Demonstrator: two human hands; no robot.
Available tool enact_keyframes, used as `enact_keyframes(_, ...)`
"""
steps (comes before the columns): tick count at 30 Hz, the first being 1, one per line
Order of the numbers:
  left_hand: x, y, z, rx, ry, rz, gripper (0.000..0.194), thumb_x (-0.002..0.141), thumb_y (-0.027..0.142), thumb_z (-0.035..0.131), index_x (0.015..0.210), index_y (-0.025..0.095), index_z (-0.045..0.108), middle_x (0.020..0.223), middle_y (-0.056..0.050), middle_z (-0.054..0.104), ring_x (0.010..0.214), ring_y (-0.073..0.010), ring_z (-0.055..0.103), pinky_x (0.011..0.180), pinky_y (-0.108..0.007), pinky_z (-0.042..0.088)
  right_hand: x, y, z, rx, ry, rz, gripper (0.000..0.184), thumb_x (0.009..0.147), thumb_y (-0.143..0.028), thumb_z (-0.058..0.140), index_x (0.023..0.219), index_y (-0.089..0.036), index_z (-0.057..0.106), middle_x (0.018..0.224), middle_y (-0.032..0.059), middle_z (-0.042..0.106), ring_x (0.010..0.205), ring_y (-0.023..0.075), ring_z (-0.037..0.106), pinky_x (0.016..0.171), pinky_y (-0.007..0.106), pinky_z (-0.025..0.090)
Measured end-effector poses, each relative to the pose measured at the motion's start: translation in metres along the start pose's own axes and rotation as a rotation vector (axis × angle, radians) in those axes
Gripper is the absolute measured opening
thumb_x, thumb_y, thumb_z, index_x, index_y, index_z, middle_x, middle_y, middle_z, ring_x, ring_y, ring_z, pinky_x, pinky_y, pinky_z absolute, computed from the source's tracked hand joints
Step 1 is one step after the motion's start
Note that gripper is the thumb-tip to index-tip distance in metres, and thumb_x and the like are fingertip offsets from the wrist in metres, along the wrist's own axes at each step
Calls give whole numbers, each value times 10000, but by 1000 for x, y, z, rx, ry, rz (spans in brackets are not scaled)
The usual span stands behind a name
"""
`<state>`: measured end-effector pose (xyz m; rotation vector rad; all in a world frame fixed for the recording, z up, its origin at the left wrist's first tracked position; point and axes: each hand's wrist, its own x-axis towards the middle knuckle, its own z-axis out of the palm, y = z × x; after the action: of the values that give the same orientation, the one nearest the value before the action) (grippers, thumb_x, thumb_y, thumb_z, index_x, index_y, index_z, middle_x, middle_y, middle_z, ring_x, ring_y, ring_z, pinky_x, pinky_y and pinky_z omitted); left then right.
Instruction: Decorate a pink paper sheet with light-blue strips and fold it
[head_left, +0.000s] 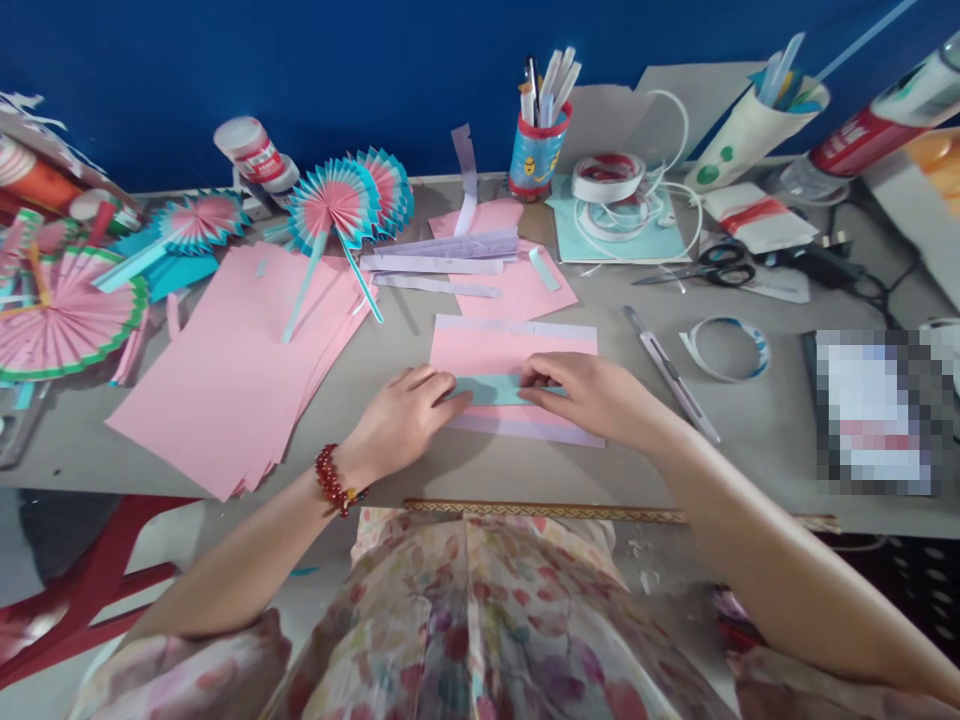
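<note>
A pink sheet of paper (pixel 480 352) with pale purple bands along its far and near edges lies flat on the table in front of me. Across its middle runs a light teal paper strip (pixel 495 389). My left hand (pixel 401 415), with a red bead bracelet, is closed at the strip's left end, thumb along it and fingers curled. At the right end, my right hand (pixel 589 395) pinches the strip between thumb and curled fingers; part of the strip is hidden under it.
Left lies a stack of pink paper (pixel 217 370), with folded paper fans (pixel 334 205) behind. Purple strips (pixel 450 262) and a pen cup (pixel 538 150) stand beyond the sheet. To the right are a utility knife (pixel 671 375), a tape ring (pixel 726 350), scissors (pixel 712 268) and a phone (pixel 874 415).
</note>
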<state>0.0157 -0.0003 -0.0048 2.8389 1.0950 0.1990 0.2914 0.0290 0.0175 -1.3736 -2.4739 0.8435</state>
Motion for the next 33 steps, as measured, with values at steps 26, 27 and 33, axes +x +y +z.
enact_keyframes(26,-1,3,-1,-35,27,-16,323,1024,166,372,1197,215,640,1030,-89,618,984,-234,553,856,-358,458,-22,20,3,-46,143,-62,127,938,-219,481,900,-223,602,894,44,709,816,196,631,720,289,426)
enact_keyframes(27,-1,3,-1,-32,29,-17,324,1026,167,367,1190,217,642,1026,-88,619,982,-232,555,853,-357,457,-22,20,3,-58,143,-66,135,946,-224,473,906,-223,603,901,48,708,824,199,632,729,293,430)
enact_keyframes(33,-3,3,0,16,34,5,328,1021,149,366,1204,194,634,1048,-99,622,992,-237,553,864,-365,454,-24,20,7,-154,157,-107,190,990,-242,424,935,-214,604,902,71,690,842,210,621,756,308,437)
